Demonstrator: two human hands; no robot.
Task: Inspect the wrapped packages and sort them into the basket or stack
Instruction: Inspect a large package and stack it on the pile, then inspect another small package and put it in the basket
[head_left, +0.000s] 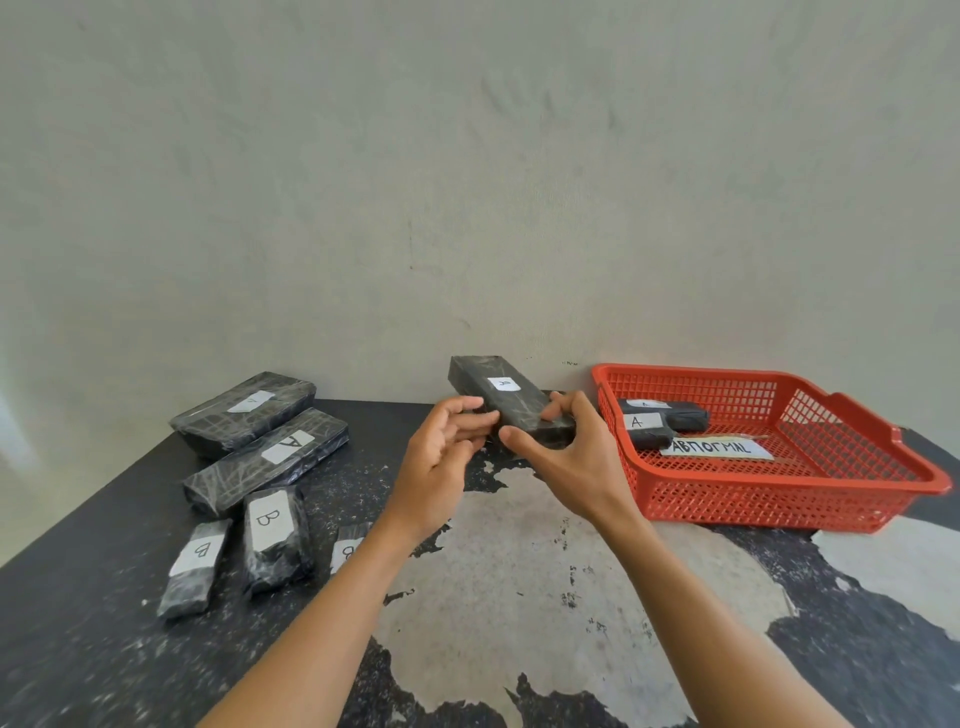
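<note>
I hold a black wrapped package (498, 392) with a white "A" label in the air above the table's middle. My left hand (447, 447) grips its near left side. My right hand (566, 449) grips its near right end. A red plastic basket (779, 499) stands to the right, holding two small black packages (660, 421) and a paper strip (719, 448) with handwriting. On the left lie two long black packages (265, 457), one labelled "A", and three smaller ones labelled "B" (272, 535). My left forearm partly hides one of them.
The black table top (519, 561) has large worn pale patches and ends at a plain grey wall (467, 182). The basket sits near the table's right edge.
</note>
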